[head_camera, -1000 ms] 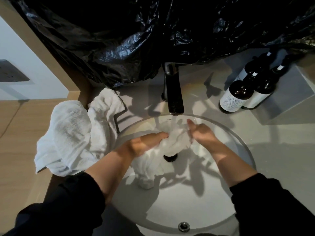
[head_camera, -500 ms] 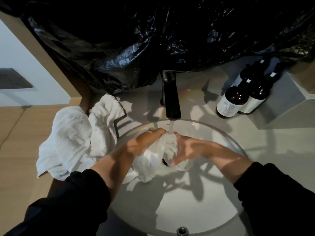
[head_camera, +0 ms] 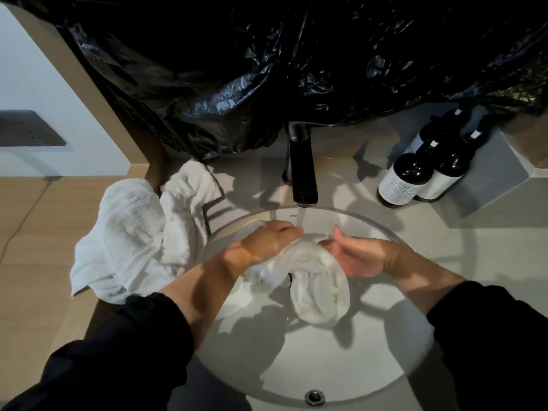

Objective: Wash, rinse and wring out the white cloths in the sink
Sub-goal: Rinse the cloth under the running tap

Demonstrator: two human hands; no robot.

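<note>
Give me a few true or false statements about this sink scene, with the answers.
1. Water runs from the faucet. True.
2. The cloth in the sink is blue. False: it is white.
3. The left hand and right hand both hold that cloth. True.
4. The dark bottles stand left of the faucet. False: they stand to its right; a pile of white cloths lies to its left.

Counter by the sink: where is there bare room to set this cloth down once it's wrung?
Best patch: the counter right of the sink, in front of the bottles. A smaller strip lies between the faucet and the cloth pile. The left rim is crowded by that pile.
</note>
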